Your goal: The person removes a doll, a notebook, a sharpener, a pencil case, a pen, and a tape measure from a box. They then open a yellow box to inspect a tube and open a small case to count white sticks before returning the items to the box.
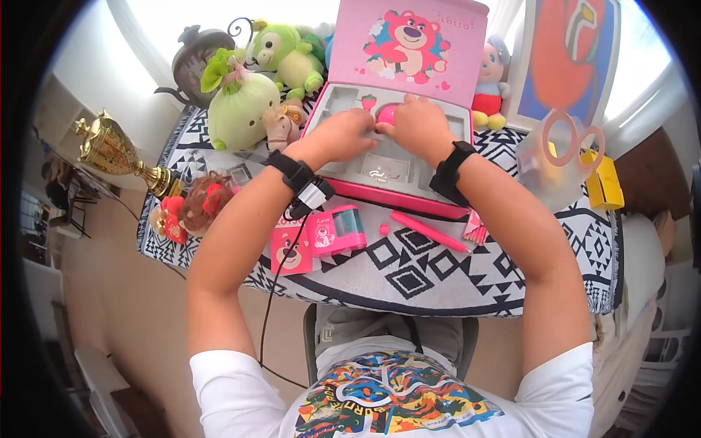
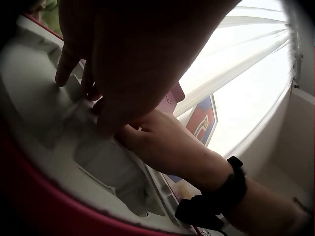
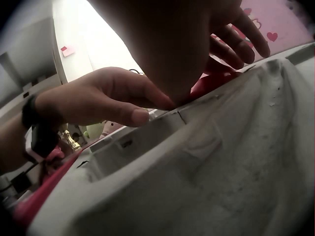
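I seem to be seating the pink round piece [image 1: 386, 114] at twelve o'clock in the grey tray [image 1: 342, 95]; next calls for a gentle press. My right hand [image 1: 420, 125] is over it, pinch uncertain. The right wrist view shows my left hand's [image 3: 106, 91] thumb and forefinger spread, unclear from the head.

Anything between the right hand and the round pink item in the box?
Nothing visible. The right hand is at the pink item; the left hand is close beside it, not between. The box's lid stands open behind.
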### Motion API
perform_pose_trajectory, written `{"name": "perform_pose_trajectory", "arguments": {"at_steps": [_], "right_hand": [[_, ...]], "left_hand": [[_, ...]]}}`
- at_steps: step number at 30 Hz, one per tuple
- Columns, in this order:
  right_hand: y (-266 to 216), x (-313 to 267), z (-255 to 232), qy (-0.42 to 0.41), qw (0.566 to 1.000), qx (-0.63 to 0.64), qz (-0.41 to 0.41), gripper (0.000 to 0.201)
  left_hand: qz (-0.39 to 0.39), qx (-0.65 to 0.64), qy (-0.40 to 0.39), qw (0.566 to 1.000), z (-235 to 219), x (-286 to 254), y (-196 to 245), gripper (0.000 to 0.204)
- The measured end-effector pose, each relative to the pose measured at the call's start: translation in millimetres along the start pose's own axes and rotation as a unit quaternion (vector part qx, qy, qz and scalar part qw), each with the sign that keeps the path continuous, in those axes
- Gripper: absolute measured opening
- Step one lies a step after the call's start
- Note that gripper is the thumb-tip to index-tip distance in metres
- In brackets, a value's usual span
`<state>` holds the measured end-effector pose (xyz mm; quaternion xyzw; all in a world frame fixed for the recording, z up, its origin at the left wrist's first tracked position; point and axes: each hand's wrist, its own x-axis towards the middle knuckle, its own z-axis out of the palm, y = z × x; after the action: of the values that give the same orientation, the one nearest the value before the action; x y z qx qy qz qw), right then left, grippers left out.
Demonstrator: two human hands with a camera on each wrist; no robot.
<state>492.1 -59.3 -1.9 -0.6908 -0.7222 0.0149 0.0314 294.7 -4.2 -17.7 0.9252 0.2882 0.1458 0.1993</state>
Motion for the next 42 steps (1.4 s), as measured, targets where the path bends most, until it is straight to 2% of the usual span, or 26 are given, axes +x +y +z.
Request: {"name": "perform_pose_trajectory", "arguments": {"at_steps": [2,3,5,6,8,9,10,11,12,13,14,17,21,24,27,29,33,35,37,38,39,41,42], "right_hand": [[-0.9,-4.8,5.3,0.084,0.992,-0.051,-0.082,0.047],[2.5,-0.2,2.8,0.086,0.991,-0.052,-0.083,0.047],[7.0,15.7,-10.1,0.11,0.99,0.048,-0.078,0.038],[8.1,25.9,-12.3,0.109,0.99,0.05,-0.08,0.038],[14.1,48.6,-13.8,0.112,0.983,0.111,-0.097,0.033],[14.2,57.9,-12.8,0.113,0.982,0.115,-0.096,0.033],[11.8,66.1,-10.6,0.074,0.983,0.126,-0.115,0.031],[8.7,71.5,-8.7,0.034,0.981,0.135,-0.134,0.029],[5.3,73.2,-8.5,0.034,0.981,0.136,-0.136,0.029],[1.7,72.2,-6.3,0.03,0.986,0.089,-0.137,0.029],[-2.3,71.3,-3.3,0.024,0.989,0.041,-0.138,0.029],[-9.3,77.8,2.3,0.029,0.988,0.005,-0.149,0.031],[-5.2,78.0,2.1,0.058,0.98,0.033,-0.189,0.032],[-10.9,73.1,-8.0,0.043,0.984,0.019,-0.172,0.031],[-13.5,72.0,-6.8,0.049,0.981,0.004,-0.19,0.028],[-15.5,70.2,-6.0,0.064,0.981,-0.028,-0.181,0.019],[-4.3,73.8,7.0,0.077,0.977,0.018,-0.197,0.021],[-3.1,73.5,12.0,0.182,0.964,0.02,-0.193,0.016],[-1.8,74.0,4.8,0.203,0.963,0.021,-0.176,0.015],[-5.4,67.9,-8.3,0.222,0.962,0.02,-0.155,0.014],[-5.2,49.0,-14.8,0.293,0.937,0.078,-0.173,0.014],[-13.4,-8.8,-38.2,0.268,0.916,0.217,-0.206,0.013],[-17.9,-46.6,-43.6,0.239,0.924,0.22,-0.202,0.017]], "left_hand": [[0.109,0.051,0.018,0.993,0.1,-2.9,-3.2,0.034],[0.108,0.052,0.02,0.993,0.1,-4.7,-5.6,0.034],[-0.008,0.068,-0.004,0.998,-10.4,-20.1,13.6,0.038],[-0.011,0.069,-0.004,0.998,-11.1,-30.0,21.8,0.038],[0.043,0.048,0.033,0.997,-9.0,-52.5,41.6,0.041],[0.034,0.045,0.03,0.998,-6.5,-64.9,58.6,0.042],[0.024,0.041,0.027,0.999,-1.9,-78.5,75.2,0.044],[0.048,0.045,0.01,0.998,1.4,-91.5,84.0,0.046],[0.071,0.049,-0.004,0.996,5.4,-102.3,90.2,0.049],[0.084,0.037,0.041,0.995,12.3,-112.3,96.1,0.053],[0.079,0.035,0.04,0.995,14.6,-119.1,96.8,0.053],[0.115,0.079,0.057,0.989,20.5,-136.6,95.9,0.055],[0.122,0.098,0.012,0.988,30.6,-151.3,83.8,0.049],[0.144,0.112,0.018,0.983,29.1,-153.6,77.3,0.044],[0.15,0.11,0.022,0.982,27.6,-154.6,75.0,0.041],[0.148,0.11,0.027,0.983,27.5,-155.5,73.3,0.04],[0.141,0.11,0.027,0.984,27.4,-155.4,73.1,0.041],[0.14,0.082,0.026,0.986,26.2,-155.9,73.4,0.045],[0.134,0.068,0.043,0.988,23.3,-157.3,78.1,0.047],[0.132,0.05,0.059,0.988,21.6,-158.4,80.7,0.048],[0.134,0.044,0.054,0.988,20.0,-162.4,83.5,0.048],[0.136,0.035,0.069,0.988,14.6,-173.4,85.6,0.045],[0.138,0.026,0.065,0.988,13.2,-182.4,86.9,0.045]]}}
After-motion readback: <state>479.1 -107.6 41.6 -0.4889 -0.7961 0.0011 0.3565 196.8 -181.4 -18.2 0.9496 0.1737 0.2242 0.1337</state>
